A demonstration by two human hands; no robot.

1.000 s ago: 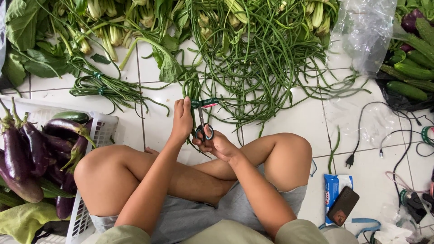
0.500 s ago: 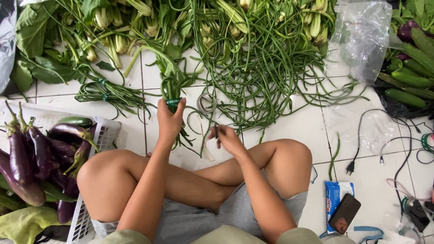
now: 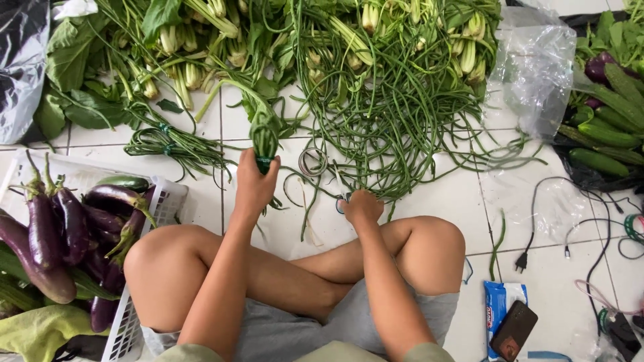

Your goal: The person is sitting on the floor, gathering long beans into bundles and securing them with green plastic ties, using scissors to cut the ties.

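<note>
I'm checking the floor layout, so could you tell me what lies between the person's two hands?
In the head view, between the left hand and right hand lie white floor tiles, a small coiled ring and a few loose long beans.

The right hand (image 3: pixel 361 206) covers most of the scissors (image 3: pixel 342 200). The basket (image 3: pixel 144 268) is cut off at the left edge.

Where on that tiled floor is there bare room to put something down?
Bare white tile lies between the right knee and the clear plastic bag; more sits between the white plastic crate of purple eggplants and the left hand. The top, under long green beans and leafy greens, is crowded.
</note>
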